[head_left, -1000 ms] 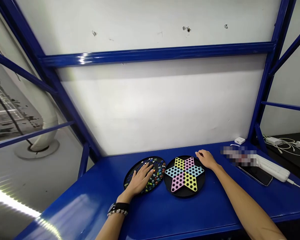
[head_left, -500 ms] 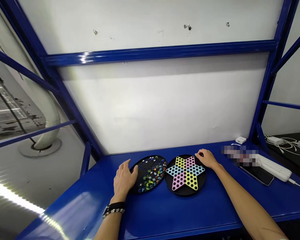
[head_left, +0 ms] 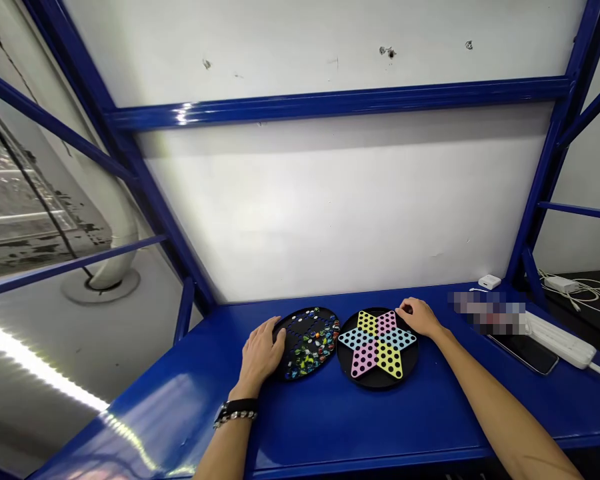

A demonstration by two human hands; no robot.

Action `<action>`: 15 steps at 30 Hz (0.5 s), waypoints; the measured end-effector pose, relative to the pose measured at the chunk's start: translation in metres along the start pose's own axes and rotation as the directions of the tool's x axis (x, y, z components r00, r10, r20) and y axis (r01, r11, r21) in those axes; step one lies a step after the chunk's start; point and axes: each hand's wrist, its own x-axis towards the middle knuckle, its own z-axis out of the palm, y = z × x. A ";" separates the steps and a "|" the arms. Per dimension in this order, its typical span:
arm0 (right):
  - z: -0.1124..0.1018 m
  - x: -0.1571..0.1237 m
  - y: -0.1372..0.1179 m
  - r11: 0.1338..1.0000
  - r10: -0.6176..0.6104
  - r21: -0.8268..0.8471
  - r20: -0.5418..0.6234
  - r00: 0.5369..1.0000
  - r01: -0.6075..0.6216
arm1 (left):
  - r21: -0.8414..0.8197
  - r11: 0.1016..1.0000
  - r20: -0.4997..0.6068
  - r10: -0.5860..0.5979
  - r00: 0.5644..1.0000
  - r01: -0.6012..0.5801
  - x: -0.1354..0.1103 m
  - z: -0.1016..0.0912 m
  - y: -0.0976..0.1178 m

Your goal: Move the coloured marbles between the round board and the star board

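Note:
Two round black trays lie side by side on a blue bench. The left tray is tilted, its left side raised, and several coloured glass marbles have gathered at its lower right. My left hand grips that tray's left rim. The right tray is a star game board with yellow, pink and light blue points full of holes. My right hand rests curled on the board's upper right rim.
A phone and a white power strip lie on the bench at the right, with a small white charger behind them. A white wall and blue frame bars close the back and sides. More chargers and cables sit on a dark surface far right.
My left hand left the marbles, moved to the left tray's rim and lifted that side. The marbles slid toward the tray's lower right. My right hand stayed on the star board.

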 end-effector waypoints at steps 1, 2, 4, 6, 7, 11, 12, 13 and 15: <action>0.000 0.000 0.000 1.000 0.001 0.001 0.001 1.000 -0.001 | -0.035 0.997 -0.022 0.062 0.998 -0.063 -0.002 -0.003 0.004; 0.000 0.000 0.000 1.000 0.002 -0.002 0.002 1.000 -0.002 | -0.074 0.990 -0.027 0.116 0.993 -0.117 -0.004 -0.004 0.009; 0.000 0.000 0.000 1.000 0.004 -0.006 0.005 1.000 -0.004 | -0.158 0.971 0.013 0.184 0.983 -0.180 -0.009 -0.006 0.017; 0.000 0.000 0.001 1.000 0.002 -0.008 0.007 1.000 -0.002 | -0.225 0.952 0.097 0.233 0.968 -0.207 -0.012 -0.006 0.023; 0.000 0.000 0.001 1.000 0.001 -0.007 0.010 1.000 0.000 | -0.243 0.947 0.144 0.249 0.958 -0.210 -0.013 -0.006 0.025; 0.000 0.000 0.002 1.000 -0.002 0.002 0.013 1.000 0.002 | -0.257 0.945 0.253 0.268 0.930 -0.203 -0.017 -0.008 0.030; 0.000 0.000 0.002 1.000 -0.003 0.003 0.011 1.000 0.003 | -0.259 0.944 0.262 0.273 0.926 -0.205 -0.017 -0.008 0.030; 0.001 0.000 0.002 1.000 -0.005 0.005 0.010 1.000 0.004 | -0.262 0.942 0.270 0.279 0.921 -0.208 -0.017 -0.009 0.030; 0.001 0.000 0.002 1.000 -0.005 0.007 0.010 1.000 0.005 | -0.264 0.942 0.290 0.284 0.914 -0.209 -0.017 -0.009 0.029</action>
